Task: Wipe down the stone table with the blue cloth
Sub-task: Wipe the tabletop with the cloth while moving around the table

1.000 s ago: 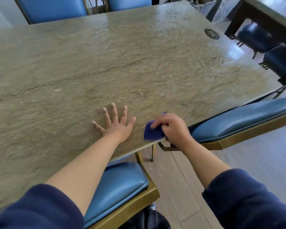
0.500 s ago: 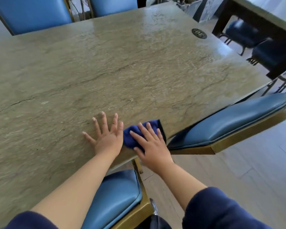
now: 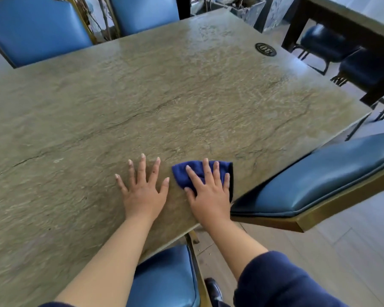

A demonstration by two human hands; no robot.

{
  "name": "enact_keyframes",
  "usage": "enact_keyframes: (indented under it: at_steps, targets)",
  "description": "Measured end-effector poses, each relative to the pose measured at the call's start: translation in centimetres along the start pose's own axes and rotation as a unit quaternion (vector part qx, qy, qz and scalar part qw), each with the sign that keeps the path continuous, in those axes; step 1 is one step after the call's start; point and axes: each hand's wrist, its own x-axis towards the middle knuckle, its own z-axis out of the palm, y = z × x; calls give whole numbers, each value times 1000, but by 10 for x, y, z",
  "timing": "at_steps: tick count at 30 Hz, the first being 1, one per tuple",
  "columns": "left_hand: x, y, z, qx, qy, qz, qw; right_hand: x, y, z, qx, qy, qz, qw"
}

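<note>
The stone table [image 3: 164, 96] fills most of the view, grey-green with dark veins. A small folded blue cloth [image 3: 182, 173] lies flat on it near the front right corner. My right hand [image 3: 208, 193] presses on the cloth with straight, spread fingers and covers most of it. My left hand [image 3: 143, 191] rests flat on the bare stone just left of the cloth, fingers spread, not touching it.
Blue padded chairs with gold frames stand around the table: one at the right edge [image 3: 319, 185], one below me [image 3: 164, 278], two at the far side [image 3: 36, 27]. A round black number plate [image 3: 265, 49] sits at the far right corner. Another table [image 3: 353, 18] stands beyond.
My right hand, which gripped the bunched cloth at the table edge, has laid it flat on the stone and now presses it with straight fingers, a little further in. My left hand stays planted.
</note>
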Motion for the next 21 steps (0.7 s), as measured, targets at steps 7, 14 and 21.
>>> enact_keyframes:
  at_steps: [7,14,21]
  targets:
    - [4,1,15,-2,61,-12,998,112,23,-18,-23,14,180,983]
    - [5,0,19,3,83,-11,996,179,10,-23,-16,-37,59,997]
    - [4,-5,4,-223,100,-27,969,95,-26,-2,-22,-69,-130,989]
